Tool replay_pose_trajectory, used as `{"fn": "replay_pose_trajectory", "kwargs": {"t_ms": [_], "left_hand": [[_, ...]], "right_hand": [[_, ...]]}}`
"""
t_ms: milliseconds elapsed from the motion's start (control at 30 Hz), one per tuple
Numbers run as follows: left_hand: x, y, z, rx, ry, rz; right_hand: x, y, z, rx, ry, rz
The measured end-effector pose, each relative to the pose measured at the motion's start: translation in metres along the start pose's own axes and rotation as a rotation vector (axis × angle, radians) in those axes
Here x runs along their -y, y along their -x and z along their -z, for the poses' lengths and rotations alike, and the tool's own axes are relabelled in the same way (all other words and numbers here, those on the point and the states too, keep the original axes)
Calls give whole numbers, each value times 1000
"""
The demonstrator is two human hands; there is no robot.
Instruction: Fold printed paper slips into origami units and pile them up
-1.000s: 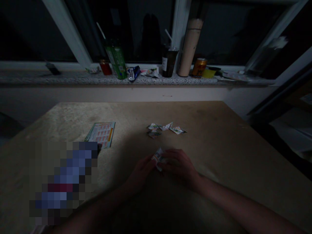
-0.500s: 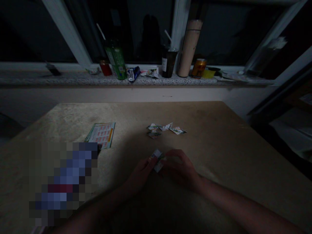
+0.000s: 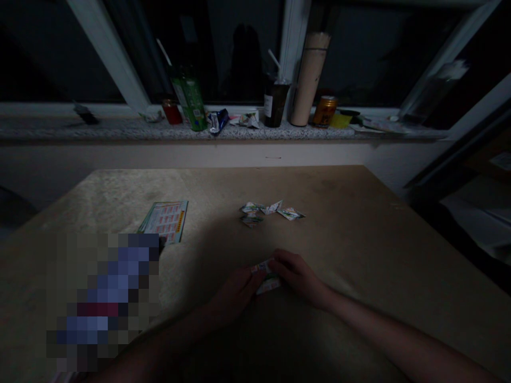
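Between my two hands is a small piece of folded printed paper (image 3: 268, 285), white with green and red print. My left hand (image 3: 238, 287) grips its left side, thumb lying on top. The fingers of my right hand (image 3: 297, 274) are closed on its upper right edge. Beyond the hands, several folded paper pieces (image 3: 291, 213) with similar print lie in a loose cluster on the table. The undersides of both hands are in deep shadow.
A printed card or sheet stack (image 3: 167, 218) lies at the left of the table (image 3: 339, 213), beside a blurred-out blue object (image 3: 120, 282). On the windowsill (image 3: 131, 127) stand a green bottle (image 3: 194, 103), a dark cup (image 3: 275, 103), a tall flask (image 3: 311, 80) and a can (image 3: 325, 110).
The paper has turned and come slightly nearer and to the right. My right hand, loosely curved beside it before, now has its fingers on its edge.
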State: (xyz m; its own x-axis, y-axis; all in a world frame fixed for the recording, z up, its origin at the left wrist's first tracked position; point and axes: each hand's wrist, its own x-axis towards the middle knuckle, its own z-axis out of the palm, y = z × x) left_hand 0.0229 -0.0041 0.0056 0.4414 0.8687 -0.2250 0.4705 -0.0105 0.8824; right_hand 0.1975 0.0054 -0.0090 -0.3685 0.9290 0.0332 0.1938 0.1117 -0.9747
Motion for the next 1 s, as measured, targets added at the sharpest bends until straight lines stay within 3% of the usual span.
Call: {"fn": "replay_pose_trajectory", "kwargs": {"t_ms": [200,333,500,667,800,1000], "left_hand": [[8,2,1,-77,82,39],[10,2,1,-8,93,67],[9,1,2,1,-63,-63],[11,3,-3,11,-150,-154],[13,4,-4,-5,-123,-132],[12,0,1,92,-51,-175]], "right_hand": [[3,1,3,58,-9,29],[4,1,3,92,-13,48],[0,0,0,86,-81,-10],[-4,0,-1,139,13,-7],[-5,1,0,178,60,23],[-3,2,3,273,-34,29]]}}
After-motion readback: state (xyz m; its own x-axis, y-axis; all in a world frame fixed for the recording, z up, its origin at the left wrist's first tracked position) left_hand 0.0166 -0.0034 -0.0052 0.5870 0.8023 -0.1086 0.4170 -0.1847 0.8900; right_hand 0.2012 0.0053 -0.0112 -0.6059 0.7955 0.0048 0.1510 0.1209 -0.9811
